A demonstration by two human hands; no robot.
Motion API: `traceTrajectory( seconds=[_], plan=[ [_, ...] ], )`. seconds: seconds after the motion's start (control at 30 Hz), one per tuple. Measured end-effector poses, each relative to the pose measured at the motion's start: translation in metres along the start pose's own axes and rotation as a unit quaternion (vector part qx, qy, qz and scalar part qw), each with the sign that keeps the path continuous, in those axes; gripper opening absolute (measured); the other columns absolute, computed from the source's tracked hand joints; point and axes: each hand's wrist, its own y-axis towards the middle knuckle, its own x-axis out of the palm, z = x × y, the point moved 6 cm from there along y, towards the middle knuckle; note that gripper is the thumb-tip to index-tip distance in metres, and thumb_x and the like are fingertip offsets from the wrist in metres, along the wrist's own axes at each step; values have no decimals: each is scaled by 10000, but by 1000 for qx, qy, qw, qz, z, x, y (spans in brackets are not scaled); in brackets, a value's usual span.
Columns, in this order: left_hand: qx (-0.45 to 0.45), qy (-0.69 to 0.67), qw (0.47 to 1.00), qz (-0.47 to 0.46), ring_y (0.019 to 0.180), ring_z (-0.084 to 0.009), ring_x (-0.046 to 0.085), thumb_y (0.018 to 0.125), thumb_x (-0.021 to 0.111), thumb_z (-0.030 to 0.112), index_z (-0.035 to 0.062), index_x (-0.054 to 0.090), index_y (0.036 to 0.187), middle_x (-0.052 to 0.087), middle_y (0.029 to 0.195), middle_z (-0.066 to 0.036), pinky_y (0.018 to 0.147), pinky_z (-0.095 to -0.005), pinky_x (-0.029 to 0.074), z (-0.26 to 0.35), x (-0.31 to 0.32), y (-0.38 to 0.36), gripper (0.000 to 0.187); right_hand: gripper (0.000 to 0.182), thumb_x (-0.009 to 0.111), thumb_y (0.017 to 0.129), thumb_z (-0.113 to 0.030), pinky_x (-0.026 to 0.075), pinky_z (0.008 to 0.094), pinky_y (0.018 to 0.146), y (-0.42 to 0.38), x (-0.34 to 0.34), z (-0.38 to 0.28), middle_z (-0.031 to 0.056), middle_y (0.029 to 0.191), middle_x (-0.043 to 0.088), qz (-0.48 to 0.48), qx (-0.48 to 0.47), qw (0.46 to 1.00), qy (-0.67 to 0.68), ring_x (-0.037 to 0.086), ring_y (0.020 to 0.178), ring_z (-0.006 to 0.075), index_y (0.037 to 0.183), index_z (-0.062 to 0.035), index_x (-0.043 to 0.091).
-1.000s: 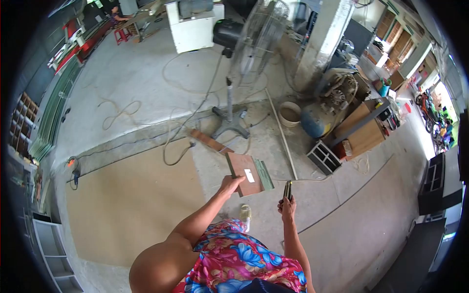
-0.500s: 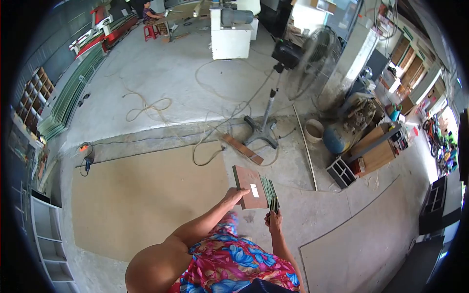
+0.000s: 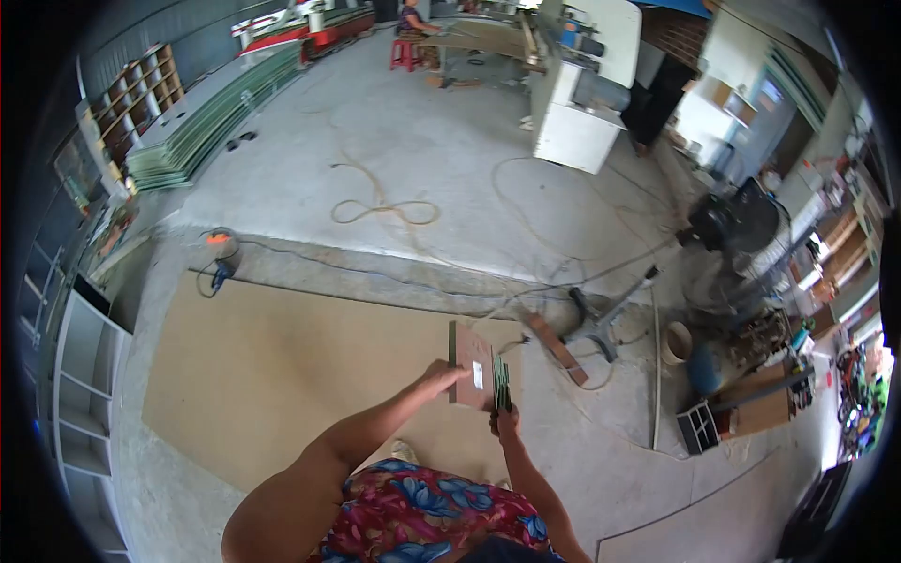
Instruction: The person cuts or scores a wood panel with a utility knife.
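A flat reddish-brown board with a white label and a dark green left edge is held out in front of my body. My left hand grips its left side, the thumb over its face. Against the board's right edge are several thin green strips, and my right hand is closed round their lower ends. Below the hands, a large tan sheet lies on the floor.
A fan on a stand and a brown plank are to the right. Cords and a looped hose cross the floor. Green-edged panels are stacked back left. A person sits far off, near a white machine.
The view has swung left, so the fan and machine appear farther right. My hands still hold the board and strips, now over the right part of the tan sheet.
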Motion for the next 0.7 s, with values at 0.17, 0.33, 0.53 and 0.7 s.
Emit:
traceTrajectory(
  seconds=[0.17,0.33,0.53,0.7],
  plan=[
    [-1,31,987,157,630,-175,579,683,663,343,-33,607,870,608,750,-86,497,-297,450,41,-171,27,424,77,438,823,-130,316,232,287,69,181,-47,33,545,475,-65,-39,989,-123,464,392,113,893,-99,436],
    [48,47,955,289,580,-152,571,684,670,341,-55,602,838,607,713,-82,438,-290,441,75,-319,26,430,74,455,841,-148,316,235,308,117,345,-84,34,546,476,-121,-45,973,-190,462,395,116,901,-111,432],
    [96,-65,899,423,618,-191,607,671,662,364,-89,601,806,612,686,-149,526,-313,473,85,-474,32,477,125,468,850,-157,326,234,318,164,533,-100,30,577,483,-219,-78,942,-243,461,405,117,947,-120,399],
    [94,-157,853,489,621,-182,591,669,677,329,-79,592,863,609,724,-120,510,-301,464,58,-602,14,459,115,465,844,-146,311,230,299,168,692,-80,24,554,477,-321,-55,907,-266,451,389,101,945,-122,417]
  ],
)
